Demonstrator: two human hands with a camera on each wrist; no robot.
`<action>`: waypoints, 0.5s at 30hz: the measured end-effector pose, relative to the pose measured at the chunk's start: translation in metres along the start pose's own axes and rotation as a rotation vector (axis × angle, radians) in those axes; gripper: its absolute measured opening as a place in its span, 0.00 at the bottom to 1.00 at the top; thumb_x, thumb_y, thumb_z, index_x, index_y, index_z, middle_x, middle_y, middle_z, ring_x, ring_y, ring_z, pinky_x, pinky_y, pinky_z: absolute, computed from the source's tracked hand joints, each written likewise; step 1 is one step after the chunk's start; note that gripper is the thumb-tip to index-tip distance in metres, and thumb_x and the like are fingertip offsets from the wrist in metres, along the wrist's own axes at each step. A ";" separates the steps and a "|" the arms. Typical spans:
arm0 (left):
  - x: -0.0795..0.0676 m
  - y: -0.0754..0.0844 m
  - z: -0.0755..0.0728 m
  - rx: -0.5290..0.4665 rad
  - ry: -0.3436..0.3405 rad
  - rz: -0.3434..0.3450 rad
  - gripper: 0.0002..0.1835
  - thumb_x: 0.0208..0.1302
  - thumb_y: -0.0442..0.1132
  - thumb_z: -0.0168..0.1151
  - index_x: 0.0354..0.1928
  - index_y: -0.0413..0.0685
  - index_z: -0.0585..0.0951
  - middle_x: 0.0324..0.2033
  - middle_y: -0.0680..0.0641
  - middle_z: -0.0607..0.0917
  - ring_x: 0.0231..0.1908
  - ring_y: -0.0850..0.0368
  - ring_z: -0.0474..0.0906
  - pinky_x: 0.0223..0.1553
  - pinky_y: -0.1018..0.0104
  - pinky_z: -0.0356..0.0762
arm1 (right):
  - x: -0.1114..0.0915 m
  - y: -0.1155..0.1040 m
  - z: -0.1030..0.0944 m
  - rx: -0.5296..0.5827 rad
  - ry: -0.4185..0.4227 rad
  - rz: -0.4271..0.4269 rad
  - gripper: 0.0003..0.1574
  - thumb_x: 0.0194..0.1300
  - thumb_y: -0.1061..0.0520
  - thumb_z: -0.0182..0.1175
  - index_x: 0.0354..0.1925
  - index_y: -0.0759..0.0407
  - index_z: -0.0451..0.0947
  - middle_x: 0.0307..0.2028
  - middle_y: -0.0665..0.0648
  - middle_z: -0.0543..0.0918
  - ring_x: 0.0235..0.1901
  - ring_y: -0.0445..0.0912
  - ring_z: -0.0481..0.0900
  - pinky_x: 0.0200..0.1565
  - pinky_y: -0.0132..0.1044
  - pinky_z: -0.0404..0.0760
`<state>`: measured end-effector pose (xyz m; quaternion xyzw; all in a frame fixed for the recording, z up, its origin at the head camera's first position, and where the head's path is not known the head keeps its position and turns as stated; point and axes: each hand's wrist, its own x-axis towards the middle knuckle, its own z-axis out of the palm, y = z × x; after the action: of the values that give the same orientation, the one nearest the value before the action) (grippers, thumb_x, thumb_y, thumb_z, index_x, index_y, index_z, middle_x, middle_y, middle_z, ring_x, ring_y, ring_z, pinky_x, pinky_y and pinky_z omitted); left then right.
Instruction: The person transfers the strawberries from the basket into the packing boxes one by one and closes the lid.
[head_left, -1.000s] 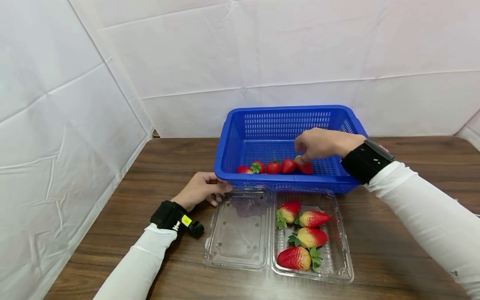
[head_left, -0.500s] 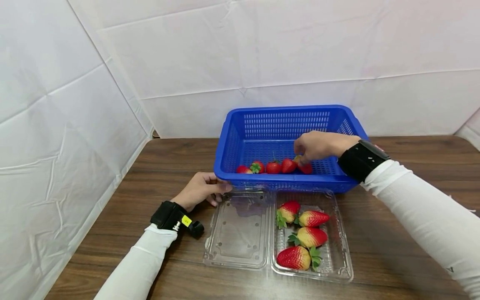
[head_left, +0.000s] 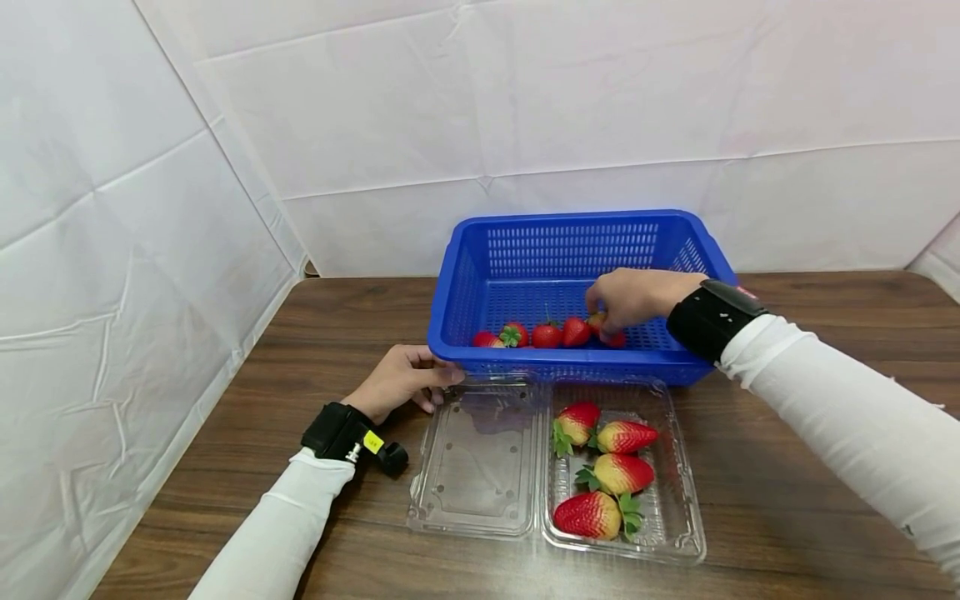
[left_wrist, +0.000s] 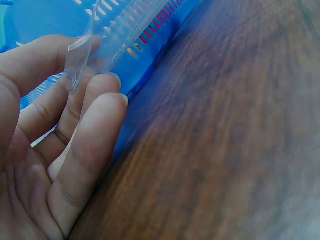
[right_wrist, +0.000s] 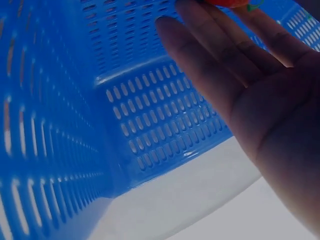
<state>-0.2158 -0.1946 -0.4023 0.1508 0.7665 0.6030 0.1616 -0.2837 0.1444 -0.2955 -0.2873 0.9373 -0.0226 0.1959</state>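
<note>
My left hand (head_left: 405,379) pinches the far left corner of a clear plastic clamshell's lid (head_left: 480,467); in the left wrist view the lid's tab (left_wrist: 77,57) sits between thumb and fingers. The clamshell lies unfolded, with several red and yellow strawberries (head_left: 624,473) in its right half. My right hand (head_left: 637,298) reaches down into a blue plastic basket (head_left: 570,356). Its thumb and fingers pinch a strawberry (right_wrist: 227,2), which shows at the fingertips at the top of the right wrist view and is partly hidden by the hand in the head view.
Several more strawberries (head_left: 547,336) lie in a row along the basket's near wall. The basket stands on a brown wooden table (head_left: 337,317) just behind the clamshell. White sheeting (head_left: 375,125) hangs behind and on the left.
My right hand has lowered slightly in the basket and come a little nearer, over the strawberry at the right end of the row. The left hand and the clamshell stay still.
</note>
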 end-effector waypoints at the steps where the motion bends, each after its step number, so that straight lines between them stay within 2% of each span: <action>1: 0.000 0.000 0.000 0.000 -0.001 0.000 0.14 0.60 0.39 0.67 0.44 0.38 0.83 0.25 0.47 0.84 0.23 0.54 0.79 0.22 0.67 0.83 | 0.000 0.000 0.000 -0.005 -0.004 0.001 0.18 0.58 0.58 0.67 0.47 0.61 0.79 0.36 0.57 0.79 0.33 0.49 0.72 0.36 0.41 0.76; 10: 0.000 -0.001 0.000 0.000 0.001 0.003 0.13 0.60 0.41 0.68 0.43 0.40 0.83 0.25 0.47 0.84 0.23 0.54 0.79 0.22 0.66 0.84 | 0.000 -0.004 0.001 -0.033 -0.032 0.014 0.21 0.59 0.60 0.65 0.52 0.61 0.78 0.42 0.59 0.81 0.35 0.48 0.74 0.42 0.45 0.81; 15: 0.000 -0.001 0.000 -0.007 0.001 0.004 0.14 0.60 0.42 0.68 0.43 0.41 0.84 0.25 0.47 0.84 0.23 0.54 0.79 0.22 0.66 0.84 | 0.002 -0.006 0.003 -0.050 -0.019 -0.024 0.16 0.58 0.62 0.65 0.47 0.60 0.79 0.38 0.57 0.80 0.33 0.48 0.74 0.38 0.42 0.80</action>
<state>-0.2158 -0.1951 -0.4037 0.1515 0.7642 0.6060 0.1604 -0.2804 0.1387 -0.2981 -0.3033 0.9323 0.0010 0.1971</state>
